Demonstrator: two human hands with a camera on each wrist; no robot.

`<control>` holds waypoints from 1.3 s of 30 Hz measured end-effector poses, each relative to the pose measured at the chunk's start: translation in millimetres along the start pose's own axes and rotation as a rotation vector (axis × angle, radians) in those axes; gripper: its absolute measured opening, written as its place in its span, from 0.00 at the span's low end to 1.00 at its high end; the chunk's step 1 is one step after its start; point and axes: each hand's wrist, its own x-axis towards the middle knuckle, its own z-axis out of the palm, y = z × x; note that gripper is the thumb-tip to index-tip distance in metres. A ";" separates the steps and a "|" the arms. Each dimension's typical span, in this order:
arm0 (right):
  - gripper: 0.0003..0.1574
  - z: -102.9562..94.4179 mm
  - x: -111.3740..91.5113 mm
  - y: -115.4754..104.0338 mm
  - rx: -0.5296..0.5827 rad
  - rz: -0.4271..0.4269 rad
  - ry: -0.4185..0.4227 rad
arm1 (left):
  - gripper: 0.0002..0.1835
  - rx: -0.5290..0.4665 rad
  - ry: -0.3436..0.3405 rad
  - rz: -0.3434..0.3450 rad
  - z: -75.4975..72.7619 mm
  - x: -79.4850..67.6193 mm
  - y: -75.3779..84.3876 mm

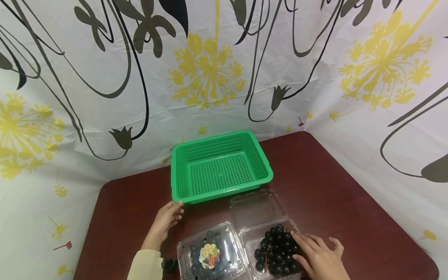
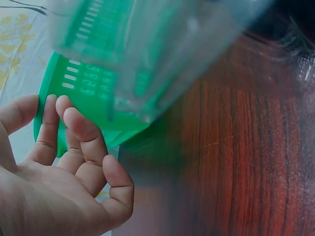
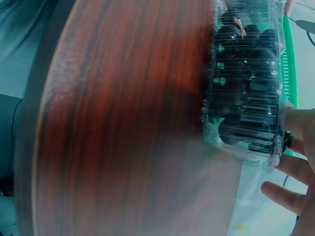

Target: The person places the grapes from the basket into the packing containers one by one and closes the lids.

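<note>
At its near left corner, the green plastic basket (image 1: pixel 220 190) has its rim pinched between the thumb and fingers of my left hand (image 1: pixel 167 219). The left wrist view shows that hand (image 2: pixel 69 182) palm up at the basket edge (image 2: pixel 44 93). My right hand (image 1: pixel 320 254) reaches over the right side of an open clear clamshell box (image 1: pixel 252 237), its fingertips at a bunch of dark grapes (image 1: pixel 276 249). In the right wrist view the fingers (image 3: pixel 290 199) lie along the box's rim, partly hidden behind it.
A closed clear box (image 1: pixel 224 233) with a fruit sticker and dark grapes inside sits left of the open one. Some dark grapes (image 1: pixel 170 265) lie by the left sleeve. The open box's lid (image 1: pixel 257 208) folds back towards the basket. Patterned cloth (image 1: pixel 210 116) hangs behind the brown table (image 1: pixel 350 202).
</note>
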 end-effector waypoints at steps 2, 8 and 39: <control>0.31 1.4 -1.3 1.8 -0.006 -0.001 0.000 | 0.17 0.003 -0.003 -0.004 -0.1 0.1 0.9; 0.40 6.2 -1.1 5.9 -0.010 0.016 0.050 | 0.18 0.040 -0.009 -0.013 -1.3 -2.1 4.7; 0.26 -8.2 95.8 61.0 0.415 0.404 -0.443 | 0.17 0.653 -0.485 0.250 77.3 -18.0 75.6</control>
